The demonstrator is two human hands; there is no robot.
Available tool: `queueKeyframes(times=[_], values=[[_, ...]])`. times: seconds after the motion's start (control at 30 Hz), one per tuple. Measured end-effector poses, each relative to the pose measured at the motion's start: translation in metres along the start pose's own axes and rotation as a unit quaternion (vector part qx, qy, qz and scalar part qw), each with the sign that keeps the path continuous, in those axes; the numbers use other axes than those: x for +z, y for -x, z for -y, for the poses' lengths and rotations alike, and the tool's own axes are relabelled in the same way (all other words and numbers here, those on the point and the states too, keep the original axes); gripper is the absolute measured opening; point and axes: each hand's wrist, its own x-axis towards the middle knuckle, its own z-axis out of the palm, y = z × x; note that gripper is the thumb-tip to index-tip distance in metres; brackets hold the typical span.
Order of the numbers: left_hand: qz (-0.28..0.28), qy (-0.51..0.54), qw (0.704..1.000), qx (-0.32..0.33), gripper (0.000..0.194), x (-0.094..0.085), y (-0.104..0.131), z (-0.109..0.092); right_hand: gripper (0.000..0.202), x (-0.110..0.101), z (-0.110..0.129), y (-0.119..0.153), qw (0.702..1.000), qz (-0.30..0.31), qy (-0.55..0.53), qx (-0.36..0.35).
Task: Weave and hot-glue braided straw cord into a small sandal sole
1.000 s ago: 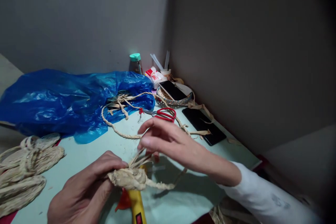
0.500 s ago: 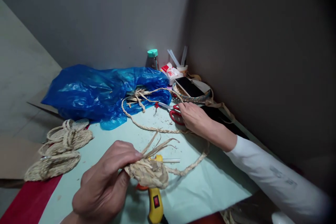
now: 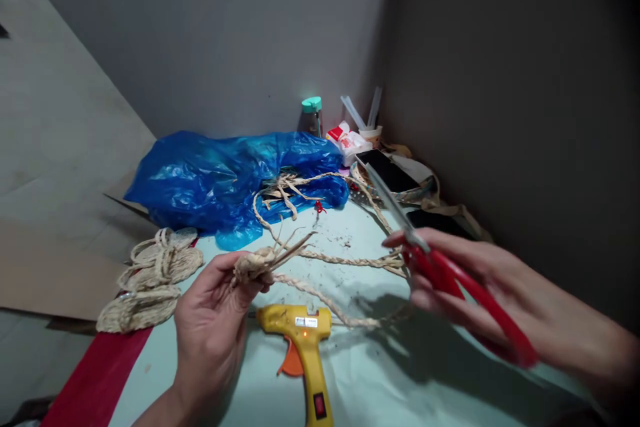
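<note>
Between the thumb and fingers of my left hand (image 3: pixel 213 320) is a small coiled piece of braided straw (image 3: pixel 254 265), loose strands sticking out to the right. A long straw braid (image 3: pixel 345 259) trails from it in loops over the table. My right hand (image 3: pixel 465 280) grips red-handled scissors (image 3: pixel 430 260), blades pointing up and to the left, seemingly closed together. Below the left hand's coil, a yellow glue gun (image 3: pixel 305 340) with an orange trigger lies on the table, its small orange light lit.
A blue plastic bag (image 3: pixel 200 173) with straw at its mouth lies at the back. Woven straw pieces (image 3: pixel 145 307) sit at the left on a red strip (image 3: pixel 95 373). At the back right are a phone (image 3: pixel 387 172), a bottle (image 3: pixel 313 117) and a cup of glue sticks (image 3: pixel 370 135).
My right hand has picked up the scissors from the table and brought them nearer. My left hand has turned and raised the coil, uncovering the glue gun. The view has shifted slightly left.
</note>
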Motion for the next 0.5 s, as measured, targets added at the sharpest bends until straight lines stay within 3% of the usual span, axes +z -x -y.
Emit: queueKeyframes(times=[0.17,0.3,0.5], values=[[-0.044,0.04,0.997,-0.046,0.015,0.006,-0.003,-0.004,0.034,0.025,0.021,0.009,0.997,0.029,0.069,0.011],[-0.049,0.051,0.996,-0.06,0.018,0.009,-0.003,-0.007,0.029,0.032,0.03,0.007,0.986,0.105,0.116,0.062],[-0.028,0.082,0.991,-0.098,0.021,0.007,-0.003,-0.009,0.039,0.031,0.041,-0.001,0.984,0.092,0.13,0.075]])
